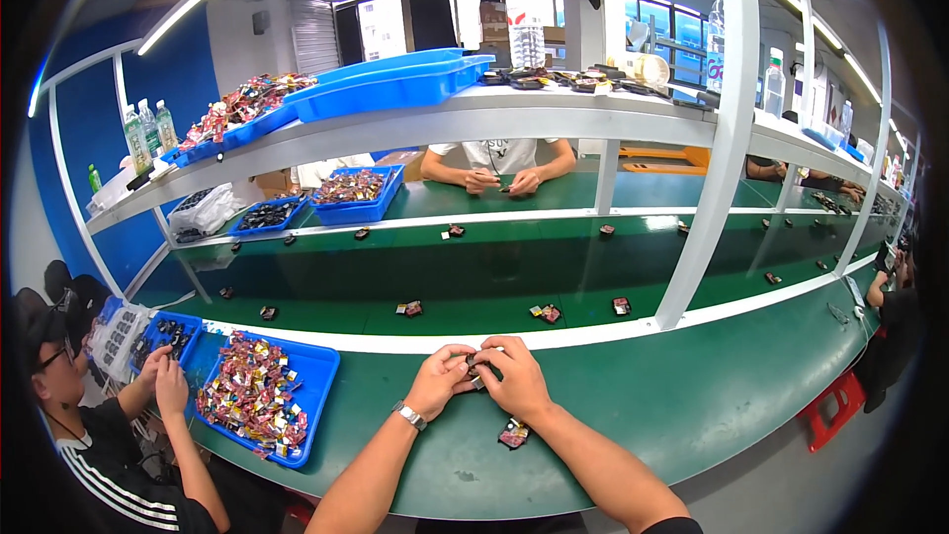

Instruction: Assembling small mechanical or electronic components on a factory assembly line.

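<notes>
Above the green worktop, my left hand (436, 385) and my right hand (517, 382) meet, fingers closed around one small black plastic part (475, 366). Something pale or silvery shows at its lower side, but the fingertips hide most of the piece. My left wrist wears a metal-band watch (409, 415). On the worktop (633, 415), just below my right hand and apart from it, lies a small black casing with red and whitish parts (513, 433).
Left of me, a blue tray (329, 376) is heaped with small red-and-gold pieces; a co-worker (94, 435) sits beyond it. Ahead runs a green conveyor belt (474, 287) carrying scattered small assemblies. A white post (720, 138) supports the overhead shelf (415, 119). A red stool (832, 410) stands at right.
</notes>
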### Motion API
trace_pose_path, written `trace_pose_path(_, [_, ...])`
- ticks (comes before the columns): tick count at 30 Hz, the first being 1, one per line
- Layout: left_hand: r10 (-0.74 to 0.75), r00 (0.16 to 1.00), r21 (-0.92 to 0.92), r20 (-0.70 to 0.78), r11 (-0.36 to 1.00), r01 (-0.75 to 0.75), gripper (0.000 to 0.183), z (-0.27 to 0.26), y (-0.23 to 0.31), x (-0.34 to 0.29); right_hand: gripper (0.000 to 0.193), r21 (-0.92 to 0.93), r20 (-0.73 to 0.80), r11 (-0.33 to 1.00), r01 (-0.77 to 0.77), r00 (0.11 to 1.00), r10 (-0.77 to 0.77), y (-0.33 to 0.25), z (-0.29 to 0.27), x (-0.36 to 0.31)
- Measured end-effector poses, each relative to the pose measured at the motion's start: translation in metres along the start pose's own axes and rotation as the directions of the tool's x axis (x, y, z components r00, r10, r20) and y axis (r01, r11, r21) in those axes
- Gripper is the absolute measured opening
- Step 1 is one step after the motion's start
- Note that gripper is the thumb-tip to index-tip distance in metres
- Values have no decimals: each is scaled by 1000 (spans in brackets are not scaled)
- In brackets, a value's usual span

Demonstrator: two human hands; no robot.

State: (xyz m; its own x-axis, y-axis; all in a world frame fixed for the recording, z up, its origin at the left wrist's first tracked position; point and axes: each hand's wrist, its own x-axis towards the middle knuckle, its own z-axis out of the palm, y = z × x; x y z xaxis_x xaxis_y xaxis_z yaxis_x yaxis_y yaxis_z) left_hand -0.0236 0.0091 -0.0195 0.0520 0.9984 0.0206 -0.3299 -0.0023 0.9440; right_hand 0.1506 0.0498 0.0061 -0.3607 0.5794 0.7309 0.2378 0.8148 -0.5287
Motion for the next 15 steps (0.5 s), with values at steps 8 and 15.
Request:
trace_pose_path(8, [6, 1000, -17, 5, 1000, -6, 23, 5, 3, 0, 16, -100, 20, 994, 39, 999, -37, -3, 1, -1])
trace_pose_path(15, [-12, 1000, -4, -6, 1000, 12, 22, 7, 2, 1, 17, -200, 49, 979, 34, 998, -24, -4, 4, -4])
